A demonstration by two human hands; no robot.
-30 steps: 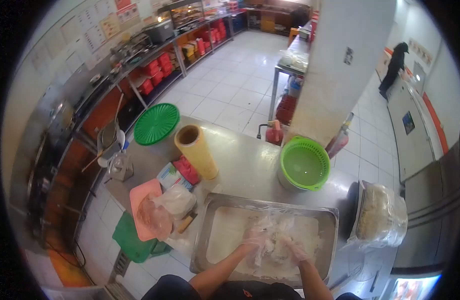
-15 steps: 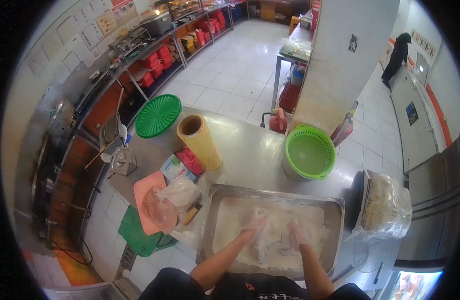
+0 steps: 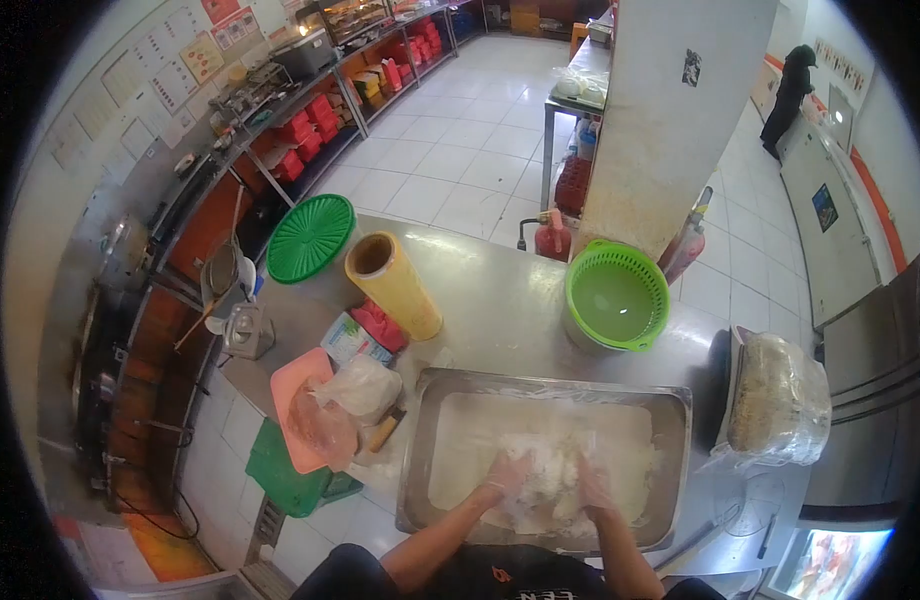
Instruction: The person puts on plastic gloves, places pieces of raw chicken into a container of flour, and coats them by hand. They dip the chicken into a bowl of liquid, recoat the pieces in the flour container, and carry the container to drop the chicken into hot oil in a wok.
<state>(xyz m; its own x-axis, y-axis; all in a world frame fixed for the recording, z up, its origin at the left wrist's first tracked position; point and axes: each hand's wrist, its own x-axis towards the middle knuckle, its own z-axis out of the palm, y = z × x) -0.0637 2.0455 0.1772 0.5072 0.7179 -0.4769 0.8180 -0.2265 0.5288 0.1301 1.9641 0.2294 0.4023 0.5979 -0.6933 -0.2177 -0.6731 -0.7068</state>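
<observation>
on the table (image 3: 500, 300), powder (image 3: 552, 468) in the tray (image 3: 420, 462) now heaps between our left hand (image 3: 508, 470) and right hand (image 3: 593, 485), apparently mid-toss; we can't tell the fingers' grip.

open passage crosses the table (image 3: 495, 305) between yellow roll (image 3: 405, 300) and green basket (image 3: 653, 280); nearer, the walled tray (image 3: 672, 440) obstructs.

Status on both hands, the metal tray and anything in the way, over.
Left hand and right hand down in the metal tray, white-coated pieces between them; grip unclear. White powder across tray floor. No obstruction seen.
</observation>
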